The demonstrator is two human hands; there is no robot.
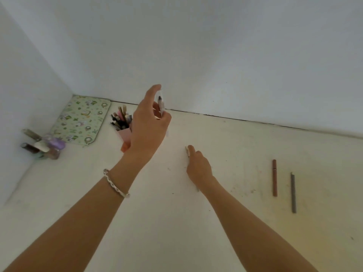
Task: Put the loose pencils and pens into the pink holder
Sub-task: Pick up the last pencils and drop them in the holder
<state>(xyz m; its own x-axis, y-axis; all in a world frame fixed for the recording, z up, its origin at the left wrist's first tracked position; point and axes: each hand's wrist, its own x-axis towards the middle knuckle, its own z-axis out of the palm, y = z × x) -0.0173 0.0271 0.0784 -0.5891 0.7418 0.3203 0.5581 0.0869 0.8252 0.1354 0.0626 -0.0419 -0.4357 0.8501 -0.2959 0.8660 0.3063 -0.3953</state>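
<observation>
The pink holder (125, 134) stands on the white table near the back wall, filled with several pens and pencils. My left hand (147, 122) is raised just right of it and pinches a clear pen with a dark tip (161, 104), held nearly upright. My right hand (198, 163) rests low on the table and grips a pale pen (187, 150), whose end sticks out past the fingers. Two loose ones lie to the right: a brown pen (274, 178) and a grey pencil (293, 192).
A green patterned tray (82, 119) leans in the back left corner. Small bottles, one with a purple cap (56, 144), cluster by the left wall. White walls close the table at the back and left.
</observation>
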